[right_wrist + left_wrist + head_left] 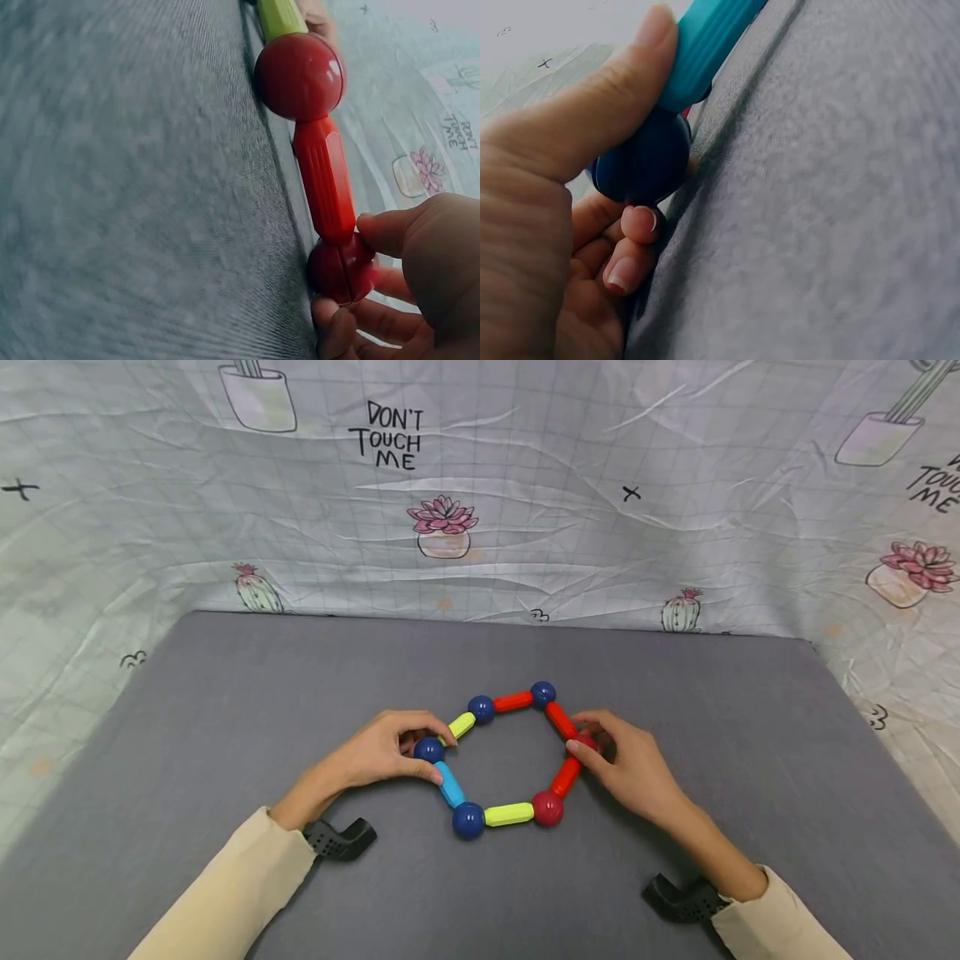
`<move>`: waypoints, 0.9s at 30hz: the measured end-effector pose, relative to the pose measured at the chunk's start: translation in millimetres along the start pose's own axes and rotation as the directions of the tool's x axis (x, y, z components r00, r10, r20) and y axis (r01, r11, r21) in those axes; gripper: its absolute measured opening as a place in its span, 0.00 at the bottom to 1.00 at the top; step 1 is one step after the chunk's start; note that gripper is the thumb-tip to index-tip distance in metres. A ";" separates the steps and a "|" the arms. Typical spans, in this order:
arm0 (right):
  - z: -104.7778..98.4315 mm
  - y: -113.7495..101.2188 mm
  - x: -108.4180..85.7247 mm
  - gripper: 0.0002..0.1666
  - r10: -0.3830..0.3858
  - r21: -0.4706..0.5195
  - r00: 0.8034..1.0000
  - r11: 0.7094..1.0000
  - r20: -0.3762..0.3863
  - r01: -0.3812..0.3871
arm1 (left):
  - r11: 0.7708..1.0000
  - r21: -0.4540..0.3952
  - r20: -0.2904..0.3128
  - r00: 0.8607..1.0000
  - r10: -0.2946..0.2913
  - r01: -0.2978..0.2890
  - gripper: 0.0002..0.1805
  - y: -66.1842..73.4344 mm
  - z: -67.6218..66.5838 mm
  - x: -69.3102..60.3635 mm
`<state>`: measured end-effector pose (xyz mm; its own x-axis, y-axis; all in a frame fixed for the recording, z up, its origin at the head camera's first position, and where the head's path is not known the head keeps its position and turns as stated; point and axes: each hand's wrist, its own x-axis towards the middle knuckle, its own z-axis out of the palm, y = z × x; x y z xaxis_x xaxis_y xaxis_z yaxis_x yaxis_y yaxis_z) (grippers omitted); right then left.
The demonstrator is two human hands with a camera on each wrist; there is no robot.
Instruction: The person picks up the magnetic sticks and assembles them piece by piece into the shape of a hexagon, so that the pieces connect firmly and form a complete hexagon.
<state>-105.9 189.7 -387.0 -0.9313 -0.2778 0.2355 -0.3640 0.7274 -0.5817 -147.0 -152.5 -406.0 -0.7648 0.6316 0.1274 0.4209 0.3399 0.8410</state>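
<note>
A six-sided ring of coloured rods and balls lies on the grey table. My left hand (393, 747) grips its left corner, a blue ball (429, 750), with the thumb along the light blue rod (450, 785) and fingertips by a yellow-green rod (461, 725). In the left wrist view, curled fingers sit under the blue ball (645, 161). At the right corner my right hand (626, 760) pinches a red ball (341, 268) between thumb and fingers, largely hiding it from the head view. A red rod (566, 775) joins it to another red ball (547, 807) in front.
Blue balls (543, 693) and a red rod (513, 701) form the ring's far side; a yellow-green rod (508, 814) and a blue ball (468, 820) are at the near side. A printed cloth (525, 527) hangs behind the grey table (300, 668).
</note>
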 end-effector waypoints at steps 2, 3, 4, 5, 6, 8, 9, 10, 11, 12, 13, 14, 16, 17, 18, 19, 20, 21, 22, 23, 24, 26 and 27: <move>1.5 0.4 -0.7 0.20 0.005 0.008 1.000 1.000 -0.005 -0.005 | 1.000 0.001 -0.014 1.000 -0.002 0.002 0.20 1.3 0.4 -0.9; 1.9 0.6 -1.0 0.20 0.008 0.012 1.000 1.000 -0.009 -0.007 | 1.000 0.003 -0.020 1.000 -0.004 0.004 0.21 1.4 0.5 -1.2; 2.2 0.8 -1.1 0.20 0.009 0.016 1.000 1.000 -0.013 -0.009 | 1.000 0.007 -0.025 1.000 -0.006 0.006 0.21 1.8 0.5 -1.5; 2.4 1.0 -1.2 0.19 0.010 0.019 1.000 1.000 -0.015 -0.009 | 1.000 0.011 -0.030 1.000 -0.008 0.009 0.21 1.9 0.5 -1.8; 2.7 1.1 -1.2 0.19 0.008 0.021 1.000 1.000 -0.016 -0.008 | 1.000 0.016 -0.036 0.999 -0.007 0.008 0.21 1.8 0.6 -2.1; 3.1 1.3 -1.2 0.19 0.007 0.030 1.000 1.000 -0.015 -0.007 | 1.000 0.020 -0.043 0.999 -0.003 0.003 0.22 1.1 0.8 -2.3; 3.4 1.3 -1.2 0.19 0.009 0.034 1.000 0.999 -0.014 -0.008 | 1.000 0.020 -0.045 0.999 0.003 -0.002 0.22 0.6 1.0 -2.4; 3.7 1.1 -1.3 0.19 0.009 0.038 1.000 0.999 -0.014 -0.008 | 1.000 0.018 -0.048 0.999 0.008 -0.007 0.22 0.2 1.2 -2.5; 3.8 0.6 -1.5 0.19 0.010 0.044 1.000 0.999 -0.012 -0.009 | 1.000 0.015 -0.050 0.999 0.011 -0.011 0.22 -0.2 1.5 -2.5; 4.2 0.3 -1.7 0.19 0.011 0.049 1.000 0.999 -0.009 -0.011 | 1.000 0.014 -0.052 0.999 0.013 -0.013 0.22 -0.4 1.7 -2.4; 4.3 -0.6 -1.7 0.19 0.012 0.056 1.000 0.998 -0.005 -0.011 | 1.000 0.013 -0.053 0.998 0.014 -0.013 0.23 -0.6 1.9 -2.4; 4.8 -1.2 -1.5 0.19 0.013 0.060 1.000 0.998 -0.001 -0.013 | 1.000 0.014 -0.055 0.998 0.011 -0.011 0.23 -0.5 2.0 -2.4; 5.4 -2.1 -1.3 0.19 0.014 0.065 1.000 0.998 0.005 -0.014 | 1.000 0.024 -0.057 0.998 0.004 -0.003 0.23 -0.4 2.1 -2.2; 5.5 -2.5 -1.2 0.20 0.014 0.067 1.000 0.998 0.007 -0.014 | 1.000 0.030 -0.057 0.998 0.002 -0.001 0.23 -0.3 2.2 -2.1; 5.9 -2.6 -1.0 0.20 0.014 0.067 1.000 0.998 0.009 -0.014 | 0.999 0.034 -0.055 0.998 0.005 -0.003 0.23 -0.3 2.4 -2.0; 6.1 -2.7 -0.9 0.20 0.012 0.067 1.000 0.998 0.008 -0.013 | 0.999 0.037 -0.053 0.999 0.010 -0.008 0.23 0.0 2.4 -1.9; 6.4 -2.3 -0.8 0.20 0.011 0.065 1.000 0.998 0.005 -0.011 | 0.999 0.040 -0.050 0.999 0.018 -0.016 0.24 -0.3 2.5 -1.8; 6.4 -2.3 -0.8 0.20 0.008 0.065 1.000 0.998 0.002 -0.008 | 0.999 0.039 -0.048 0.998 0.029 -0.027 0.24 -0.7 2.7 -1.7; 6.3 -2.1 -0.8 0.20 0.004 0.065 1.000 0.998 0.000 -0.004 | 0.998 0.036 -0.046 0.998 0.045 -0.043 0.25 -1.0 2.9 -1.6; 6.4 -1.8 -0.7 0.20 0.000 0.066 1.000 0.998 -0.002 0.000 | 0.998 0.025 -0.044 0.997 0.060 -0.059 0.25 -1.3 3.1 -1.5; 6.4 -1.4 -0.7 0.19 -0.003 0.068 1.000 0.998 -0.003 0.003 | 0.997 0.012 -0.043 0.996 0.072 -0.072 0.25 -1.5 3.1 -1.2; 6.1 -0.7 -0.9 0.19 -0.012 0.069 1.000 0.998 -0.007 0.012 | 0.996 -0.014 -0.047 0.995 0.085 -0.085 0.25 -2.4 2.9 -1.0; 5.8 -0.7 -1.0 0.19 -0.015 0.072 1.000 0.997 -0.009 0.016 | 0.996 -0.035 -0.050 0.995 0.084 -0.085 0.24 -2.1 2.8 -0.8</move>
<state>-104.7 185.9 -391.3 -0.9256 -0.2831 0.2512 -0.3783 0.6756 -0.6328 -145.9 -151.8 -409.4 -0.7503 0.6223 0.2233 0.4673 0.2602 0.8449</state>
